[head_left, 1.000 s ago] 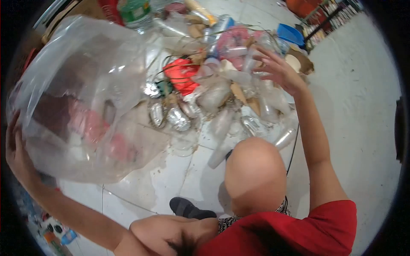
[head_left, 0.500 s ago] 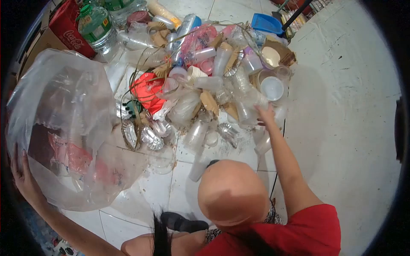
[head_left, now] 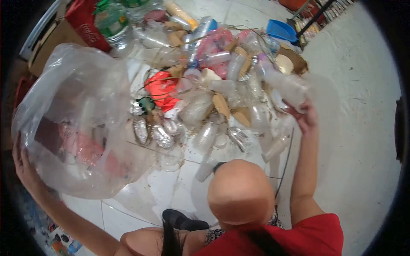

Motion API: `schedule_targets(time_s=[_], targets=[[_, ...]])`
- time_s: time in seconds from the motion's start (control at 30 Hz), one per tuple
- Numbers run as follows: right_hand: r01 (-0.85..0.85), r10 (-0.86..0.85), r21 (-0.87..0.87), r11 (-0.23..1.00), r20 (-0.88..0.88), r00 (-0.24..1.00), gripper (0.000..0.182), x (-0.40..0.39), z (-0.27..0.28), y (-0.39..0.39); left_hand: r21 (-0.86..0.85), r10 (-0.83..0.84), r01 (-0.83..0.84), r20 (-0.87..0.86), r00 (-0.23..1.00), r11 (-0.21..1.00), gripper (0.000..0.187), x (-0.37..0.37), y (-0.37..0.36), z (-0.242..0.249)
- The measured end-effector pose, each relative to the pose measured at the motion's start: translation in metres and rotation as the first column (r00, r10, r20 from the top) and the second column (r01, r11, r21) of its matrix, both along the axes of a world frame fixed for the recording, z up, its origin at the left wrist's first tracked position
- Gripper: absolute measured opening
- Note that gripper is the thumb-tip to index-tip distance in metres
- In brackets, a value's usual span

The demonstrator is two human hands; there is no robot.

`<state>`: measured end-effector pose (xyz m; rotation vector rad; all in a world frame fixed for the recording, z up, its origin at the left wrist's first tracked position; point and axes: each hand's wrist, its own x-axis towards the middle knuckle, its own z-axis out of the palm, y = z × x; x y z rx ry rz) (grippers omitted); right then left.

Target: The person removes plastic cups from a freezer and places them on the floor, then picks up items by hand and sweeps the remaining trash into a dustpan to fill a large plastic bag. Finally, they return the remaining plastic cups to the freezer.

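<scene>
At the far left, my left hand (head_left: 22, 160) is closed on the edge of a large clear plastic bag (head_left: 70, 183), holding its mouth spread. Crumpled red and clear plastic shows inside the bag. On the right, my right hand (head_left: 306, 116) grips clear plastic cups (head_left: 292, 88) that look nested, raised over the edge of a litter pile; motion blurs them. Near that hand lie another clear cup (head_left: 276, 147) and a cream-coloured bowl (head_left: 284, 64). The pile also has an orange-red plastic bag (head_left: 162, 91), crumpled foil trays (head_left: 162, 135) and brown cardboard pieces (head_left: 220, 104).
Large green-capped bottles (head_left: 112, 21) and a red Coca-Cola crate (head_left: 85, 25) stand at the back left. A blue dustpan (head_left: 281, 30) lies at the back right. My bent knee (head_left: 241, 192) is in front of the pile on the white tiled floor (head_left: 141, 205).
My right hand has moved right and lifted clear cups from the pile's right side. My left hand still holds the bag. The whole view has shifted slightly.
</scene>
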<state>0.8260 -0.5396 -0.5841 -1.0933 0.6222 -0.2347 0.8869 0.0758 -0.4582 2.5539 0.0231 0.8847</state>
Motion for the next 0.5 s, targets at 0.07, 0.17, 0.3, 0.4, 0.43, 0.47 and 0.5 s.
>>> schedule_targets(time_s=[0.07,0.17,0.3,0.4,0.43,0.47,0.5], targets=[[-0.254,0.266,-0.093,0.963,0.149,0.952,0.045,0.012,0.032,0.026,-0.094,-0.044,0.046,0.022,0.999,0.995,0.033,0.000,-0.005,0.004],[-0.567,0.513,0.081,0.820,0.335,0.790,0.042,0.055,0.034,0.068,-0.082,-0.041,0.043,0.020,0.999,0.996,0.032,-0.008,-0.039,0.010],[-0.866,0.855,-0.102,0.490,0.251,0.454,0.031,0.105,0.068,0.236,-0.145,-0.107,0.101,-0.033,0.994,0.984,0.032,-0.018,-0.060,0.020],[-0.970,0.982,-0.159,0.182,0.071,0.173,0.037,0.114,0.097,0.347,-0.195,-0.117,0.093,-0.118,0.986,0.976,0.032,-0.026,-0.064,0.030],[-0.966,0.982,-0.254,0.045,0.186,-0.003,0.050,0.122,0.079,0.379,-0.195,-0.125,0.105,-0.094,0.988,0.975,0.032,-0.029,-0.063,0.034],[-0.809,0.997,-0.585,0.054,0.069,0.016,0.058,0.122,0.067,0.403,-0.197,-0.135,0.119,-0.073,0.988,0.973,0.031,-0.032,-0.063,0.036],[-0.549,0.996,-0.836,0.008,-0.041,0.077,0.067,0.117,0.067,0.411,-0.161,-0.134,0.129,-0.024,0.991,0.979,0.031,-0.032,-0.057,0.036]])
